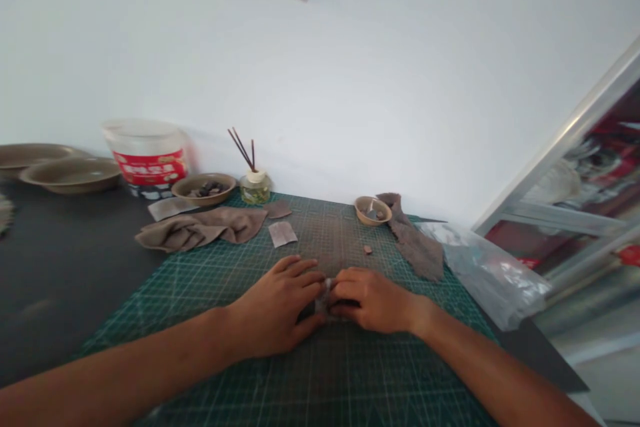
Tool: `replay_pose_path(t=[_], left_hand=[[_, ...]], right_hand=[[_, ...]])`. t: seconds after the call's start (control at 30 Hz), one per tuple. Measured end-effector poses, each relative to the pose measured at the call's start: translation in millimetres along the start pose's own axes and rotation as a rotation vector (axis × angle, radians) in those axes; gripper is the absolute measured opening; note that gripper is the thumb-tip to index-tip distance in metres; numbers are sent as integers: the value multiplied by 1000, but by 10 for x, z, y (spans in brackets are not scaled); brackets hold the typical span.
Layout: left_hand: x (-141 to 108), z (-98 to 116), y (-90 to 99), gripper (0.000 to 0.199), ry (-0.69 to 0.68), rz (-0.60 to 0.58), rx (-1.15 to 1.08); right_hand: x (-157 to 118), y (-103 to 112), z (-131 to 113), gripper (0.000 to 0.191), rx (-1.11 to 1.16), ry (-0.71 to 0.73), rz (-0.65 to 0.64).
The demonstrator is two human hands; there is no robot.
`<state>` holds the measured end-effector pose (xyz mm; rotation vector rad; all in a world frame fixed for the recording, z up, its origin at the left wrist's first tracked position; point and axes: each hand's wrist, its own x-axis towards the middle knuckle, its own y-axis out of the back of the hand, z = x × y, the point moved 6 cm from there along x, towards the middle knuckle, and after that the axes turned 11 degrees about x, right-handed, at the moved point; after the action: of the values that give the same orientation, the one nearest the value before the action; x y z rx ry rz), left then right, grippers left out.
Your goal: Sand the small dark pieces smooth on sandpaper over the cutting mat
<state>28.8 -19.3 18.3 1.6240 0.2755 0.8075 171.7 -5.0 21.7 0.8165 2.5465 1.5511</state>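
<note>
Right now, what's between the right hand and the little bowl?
The head view shows a small brown scrap on the green mat between the right hand and the little bowl.

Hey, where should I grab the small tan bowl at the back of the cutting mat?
Pinch the rim of the small tan bowl from the near side, thumb inside: it is shallow and open-topped, and the brown cloth lies close on its right.

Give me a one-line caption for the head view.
Left hand and right hand pinch a small pale piece on a green cutting mat.
</note>
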Motion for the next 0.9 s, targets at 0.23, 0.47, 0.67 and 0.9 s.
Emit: replay_pose_path(t=[0.23, 0.47, 0.67, 0.9], left_hand=[[-42, -353, -16, 38, 54, -33, -46], [-179, -535, -108, 51, 178, -13, -103], [-185, -527, -99, 48, 230, -54, -98], [-201, -522, -79, 50, 263, -79, -84]], right_hand=[[362, 63, 146, 7, -20, 3, -36], [380, -28, 225, 11, 15, -18, 85], [363, -44, 252, 13, 5, -14, 170], [375, -65, 204, 11, 107, -27, 172]])
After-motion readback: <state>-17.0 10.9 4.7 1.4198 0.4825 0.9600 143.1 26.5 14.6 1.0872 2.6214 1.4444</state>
